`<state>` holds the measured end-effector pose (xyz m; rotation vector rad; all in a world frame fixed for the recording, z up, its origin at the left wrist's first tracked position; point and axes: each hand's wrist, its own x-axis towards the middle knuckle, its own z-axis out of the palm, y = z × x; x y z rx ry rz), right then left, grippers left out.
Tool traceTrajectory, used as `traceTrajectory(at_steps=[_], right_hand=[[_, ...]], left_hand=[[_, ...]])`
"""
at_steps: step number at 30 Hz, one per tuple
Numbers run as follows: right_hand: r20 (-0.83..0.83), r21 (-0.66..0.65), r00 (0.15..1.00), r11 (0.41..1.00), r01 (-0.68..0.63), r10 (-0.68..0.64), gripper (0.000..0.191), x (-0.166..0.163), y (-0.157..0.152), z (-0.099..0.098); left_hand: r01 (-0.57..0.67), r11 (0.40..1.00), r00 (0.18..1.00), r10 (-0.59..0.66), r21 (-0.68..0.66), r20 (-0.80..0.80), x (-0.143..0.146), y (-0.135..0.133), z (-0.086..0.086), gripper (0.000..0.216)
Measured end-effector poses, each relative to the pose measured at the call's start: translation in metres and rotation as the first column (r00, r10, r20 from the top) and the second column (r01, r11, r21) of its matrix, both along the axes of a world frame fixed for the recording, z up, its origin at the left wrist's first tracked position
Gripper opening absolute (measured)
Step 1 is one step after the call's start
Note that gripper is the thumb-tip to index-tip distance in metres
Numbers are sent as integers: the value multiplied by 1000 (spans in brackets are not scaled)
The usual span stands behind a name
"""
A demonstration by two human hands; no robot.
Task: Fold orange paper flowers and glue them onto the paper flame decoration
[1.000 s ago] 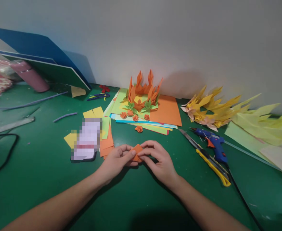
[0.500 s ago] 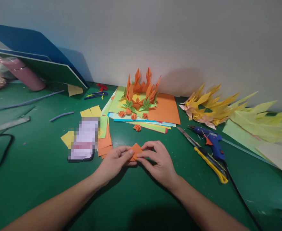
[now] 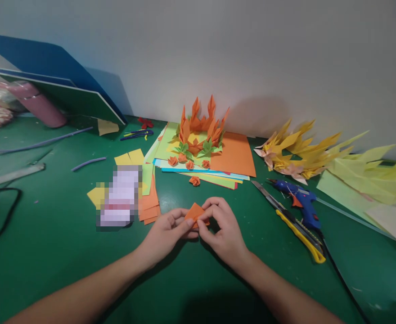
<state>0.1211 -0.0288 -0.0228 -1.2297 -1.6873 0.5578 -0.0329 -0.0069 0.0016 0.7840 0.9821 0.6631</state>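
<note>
Both hands' grips pinching orange paper (image 3: 195,211)

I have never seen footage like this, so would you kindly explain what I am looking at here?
The camera sits on a person's head and looks forward and down, so the two bare arms reaching in from the bottom are that person's own. The left hand and right hand together pinch a small folded piece of orange paper above a green table mat. Behind lie a stack of coloured paper sheets bearing an orange paper crown-like model. To the right lie a yellow utility knife and a blue glue gun.
</note>
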Motion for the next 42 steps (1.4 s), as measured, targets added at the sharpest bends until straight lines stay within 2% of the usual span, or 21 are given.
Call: traceTrajectory(at_steps=[6, 16, 19, 23, 26, 29, 33, 37, 42], right_hand=[[-45, 2, 999, 1000, 9, -9, 11, -2, -1, -1], [-114, -67, 994, 998, -13, 5, 11, -5, -2, -4], [-178, -101, 984, 995, -4, -14, 9, -7, -3, -3], [-289, -240, 957, 970, -38, -34, 16, -7, -1, -3], [-277, -304, 961, 947, -109, 21, 6, -5, 1, -3], [-283, -309, 958, 943, -124, 34, 9, -4, 1, -2], [-305, -246, 952, 962, -115, 36, 11, -3, 2, -1], [-302, -210, 953, 973, -95, 28, 10, -3, 2, 0], [-312, -353, 950, 926, -132, 16, 12, -1, 2, 1]], left_hand=[[23, 1000, 1000, -23, -13, 17, 2, -2, 3, 38], [-28, 1000, 1000, 28, 10, -1, 4, -3, 1, 35], [-30, 998, 999, 32, 52, -41, 3, -3, 1, 31], [-13, 989, 994, 29, 148, -105, 1, -2, 1, 24], [12, 973, 990, 20, 229, -138, 0, -1, 1, 22], [3, 963, 989, 38, 270, -145, 0, -2, 0, 23], [14, 961, 984, 35, 278, -173, -1, 0, -5, 26], [76, 926, 952, 43, 371, -303, -4, 3, -9, 20], [229, 829, 887, 39, 510, -460, -10, 6, -10, 17]])
